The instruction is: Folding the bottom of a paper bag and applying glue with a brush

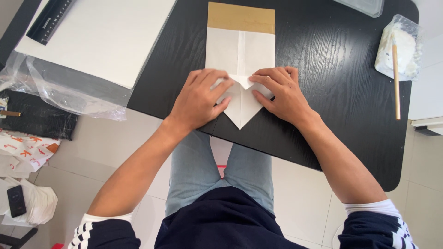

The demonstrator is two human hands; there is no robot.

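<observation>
- On the black desk (pixel 323 69), near its 6 o'clock edge, both hands lie flat, palms down, on a folded sheet of paper (pixel 240 50).
- Left hand (pixel 198 99) presses from 9 o'clock, fingers spread, gripping nothing.
- Right hand (pixel 281 94) presses from 3 o'clock, likewise flat.
- Paper's long axis runs 12 to 6 o'clock; its folded tip points toward 6, its brown band lies at 12.

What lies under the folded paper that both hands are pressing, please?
The folded paper lies on the black table. Left hand and right hand cover its side folds.
</observation>
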